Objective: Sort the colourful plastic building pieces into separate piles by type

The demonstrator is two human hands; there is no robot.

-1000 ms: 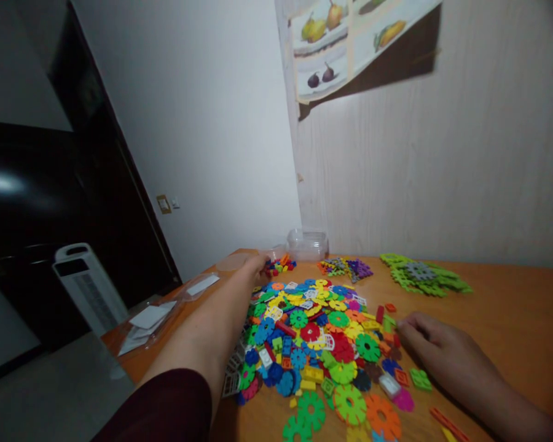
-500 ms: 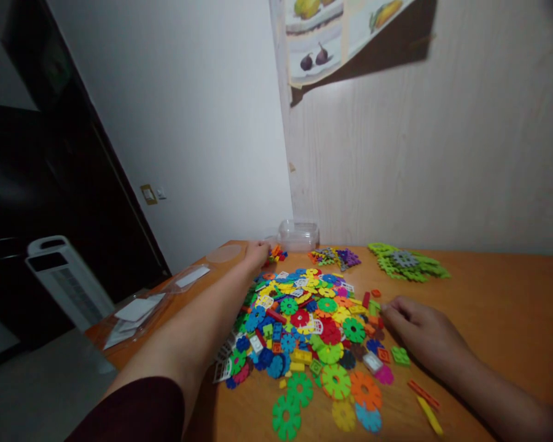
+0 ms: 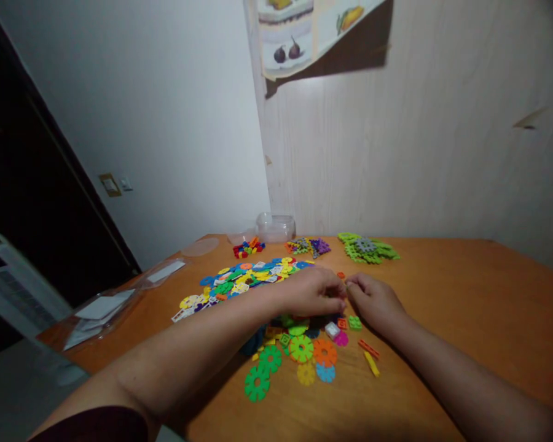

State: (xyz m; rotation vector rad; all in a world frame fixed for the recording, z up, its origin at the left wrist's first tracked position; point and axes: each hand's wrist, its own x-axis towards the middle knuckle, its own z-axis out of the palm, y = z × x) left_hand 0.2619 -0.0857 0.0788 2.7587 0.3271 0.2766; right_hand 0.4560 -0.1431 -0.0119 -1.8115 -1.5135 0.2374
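A heap of colourful plastic toy pieces (image 3: 230, 285), mostly notched discs and small building bricks, spreads over the wooden table. Over its right side is my left hand (image 3: 317, 291), fingers curled down and thumb bent in; whatever they pinch is hidden. Just to its right, my right hand (image 3: 375, 304) rests closed near the table, its fingertips almost meeting the left ones. I cannot make out what lies between them. Below the hands are a white brick (image 3: 332, 330), a green brick (image 3: 354, 323), an orange notched disc (image 3: 325, 353) and a yellow stick (image 3: 371, 364).
Along the back lie a small pile of red, blue and yellow pieces (image 3: 249, 248), purple and grey pieces (image 3: 320, 247) and green interlocking pieces (image 3: 373, 250). A clear plastic box (image 3: 276, 228) stands by the wall. Plastic packaging (image 3: 99, 313) covers the left edge.
My left hand has come back from the small pile at the rear to beside my right hand. My right hand stays closed at the heap's right edge. The view has turned right.
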